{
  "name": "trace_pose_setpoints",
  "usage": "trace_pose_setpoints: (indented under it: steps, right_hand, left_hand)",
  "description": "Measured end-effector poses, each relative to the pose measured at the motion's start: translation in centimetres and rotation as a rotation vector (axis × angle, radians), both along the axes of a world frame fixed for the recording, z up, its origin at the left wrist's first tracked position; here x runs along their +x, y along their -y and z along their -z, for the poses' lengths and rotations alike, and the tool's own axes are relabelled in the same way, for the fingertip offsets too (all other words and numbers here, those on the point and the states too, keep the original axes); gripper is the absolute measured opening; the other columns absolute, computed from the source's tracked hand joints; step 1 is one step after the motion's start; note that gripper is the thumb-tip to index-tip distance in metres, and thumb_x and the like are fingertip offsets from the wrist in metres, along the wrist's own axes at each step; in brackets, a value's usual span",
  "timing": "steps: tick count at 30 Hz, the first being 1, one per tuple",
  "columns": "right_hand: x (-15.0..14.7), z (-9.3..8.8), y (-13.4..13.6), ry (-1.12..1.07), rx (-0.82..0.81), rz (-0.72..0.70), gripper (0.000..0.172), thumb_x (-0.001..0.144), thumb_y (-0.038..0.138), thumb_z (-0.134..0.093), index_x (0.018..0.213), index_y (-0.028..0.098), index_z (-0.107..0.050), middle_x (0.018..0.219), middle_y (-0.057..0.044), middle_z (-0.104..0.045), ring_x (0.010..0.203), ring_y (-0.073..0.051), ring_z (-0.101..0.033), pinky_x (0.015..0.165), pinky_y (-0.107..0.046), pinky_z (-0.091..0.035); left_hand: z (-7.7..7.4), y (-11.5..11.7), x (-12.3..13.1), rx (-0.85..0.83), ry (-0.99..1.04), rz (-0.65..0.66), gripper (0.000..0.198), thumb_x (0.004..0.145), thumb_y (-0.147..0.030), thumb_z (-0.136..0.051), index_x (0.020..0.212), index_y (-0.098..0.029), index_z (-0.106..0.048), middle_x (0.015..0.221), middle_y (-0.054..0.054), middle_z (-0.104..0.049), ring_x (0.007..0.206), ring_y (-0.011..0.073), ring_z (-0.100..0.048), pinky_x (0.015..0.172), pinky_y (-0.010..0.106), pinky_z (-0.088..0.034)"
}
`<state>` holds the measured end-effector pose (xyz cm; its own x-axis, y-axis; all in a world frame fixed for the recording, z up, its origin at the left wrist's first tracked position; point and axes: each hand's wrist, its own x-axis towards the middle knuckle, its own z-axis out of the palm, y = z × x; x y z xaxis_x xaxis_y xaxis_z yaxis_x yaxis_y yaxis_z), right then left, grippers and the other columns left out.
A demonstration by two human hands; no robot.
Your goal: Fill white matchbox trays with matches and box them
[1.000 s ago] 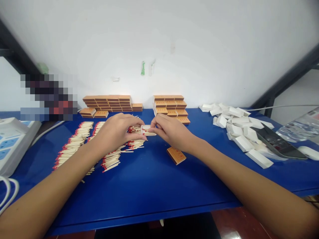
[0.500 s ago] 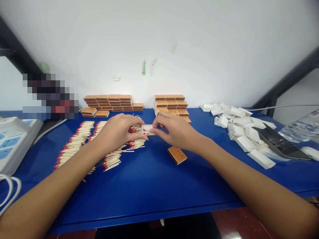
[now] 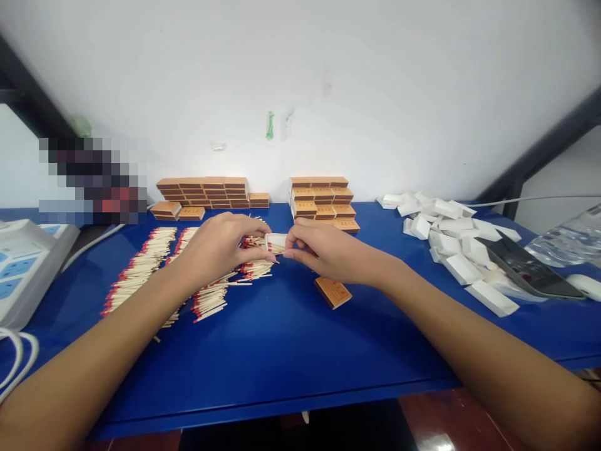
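Between both hands is a small white matchbox tray [image 3: 276, 239], tilted, with a few red-headed matches [image 3: 273, 248] along its near side. Thumb and fingers of my left hand [image 3: 225, 241] are closed on the tray's left end. My right hand [image 3: 317, 246] is closed in a pinch at the tray's right end, where the match sticks run to its fingertips; the exact grip is partly hidden. Under and left of my left hand lie piles of loose matches [image 3: 141, 269]. An orange matchbox sleeve [image 3: 333, 292] rests on the table below my right hand.
Stacked orange matchboxes stand by the wall at left [image 3: 201, 193] and centre [image 3: 322, 194]. White trays [image 3: 462, 268] are heaped at right, beside a dark phone [image 3: 530, 266] and clear plastic [image 3: 570, 235]. A power strip [image 3: 28, 269] sits at the left on the blue table [image 3: 282, 357].
My right hand has moved slightly down at the tray's right end, and the matches inside have shifted toward the near side. My left hand keeps hold of the tray.
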<state>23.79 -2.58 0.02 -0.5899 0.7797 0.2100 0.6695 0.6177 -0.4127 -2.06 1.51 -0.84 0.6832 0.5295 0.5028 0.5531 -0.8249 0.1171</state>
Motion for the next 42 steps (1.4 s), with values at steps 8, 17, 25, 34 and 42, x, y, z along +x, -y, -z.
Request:
trace_pose_setpoints:
  steps: [8, 17, 25, 34, 42]
  right_hand:
    - [-0.1, 0.7, -0.6, -0.170, 0.065, 0.038, 0.015, 0.105, 0.031, -0.062, 0.096, 0.020, -0.065, 0.092, -0.003, -0.060, 0.080, -0.016, -0.051, 0.073, -0.031, -0.037]
    - [-0.6, 1.5, -0.8, -0.343, 0.234, 0.177, 0.012, 0.103, 0.026, -0.063, 0.094, 0.020, -0.068, 0.087, -0.002, -0.057, 0.075, -0.016, -0.051, 0.071, -0.031, -0.037]
    - [-1.4, 3.8, -0.7, -0.048, 0.044, 0.097, 0.017, 0.099, 0.033, -0.072, 0.105, 0.017, -0.071, 0.102, -0.005, -0.062, 0.087, -0.017, -0.059, 0.077, -0.031, -0.041]
    - [-0.9, 3.2, -1.0, 0.021, -0.012, 0.080, 0.011, 0.104, 0.025, -0.066, 0.096, 0.017, -0.068, 0.099, -0.005, -0.063, 0.083, -0.016, -0.056, 0.074, -0.029, -0.039]
    - [-0.9, 2.5, -0.5, -0.017, 0.046, 0.039, 0.006, 0.101, 0.023, -0.066, 0.100, 0.017, -0.068, 0.097, -0.004, -0.061, 0.084, -0.016, -0.056, 0.075, -0.029, -0.039]
  left_hand:
    - [0.0, 0.2, 0.2, 0.038, 0.004, 0.018, 0.049, 0.090, -0.066, -0.077, 0.112, -0.021, -0.078, 0.101, 0.005, -0.084, 0.091, 0.0272, -0.079, 0.082, 0.036, -0.053]
    - [-0.8, -0.4, -0.6, 0.036, 0.049, -0.128, 0.053, 0.094, -0.071, -0.069, 0.110, -0.022, -0.079, 0.107, 0.007, -0.084, 0.098, 0.0282, -0.079, 0.083, 0.036, -0.055]
    - [-1.1, -1.1, -1.5, 0.044, 0.042, -0.286, 0.052, 0.097, -0.071, -0.064, 0.111, -0.023, -0.079, 0.111, 0.010, -0.083, 0.102, 0.0313, -0.078, 0.089, 0.042, -0.057]
    - [-1.0, -1.0, -1.2, 0.036, 0.030, -0.249, 0.055, 0.099, -0.073, -0.058, 0.109, -0.022, -0.079, 0.111, 0.012, -0.083, 0.102, 0.0326, -0.079, 0.088, 0.045, -0.058]
    - [-0.9, -1.1, -1.3, 0.056, 0.005, -0.228, 0.057, 0.102, -0.071, -0.055, 0.109, -0.019, -0.078, 0.108, 0.014, -0.083, 0.099, 0.0323, -0.078, 0.088, 0.044, -0.057]
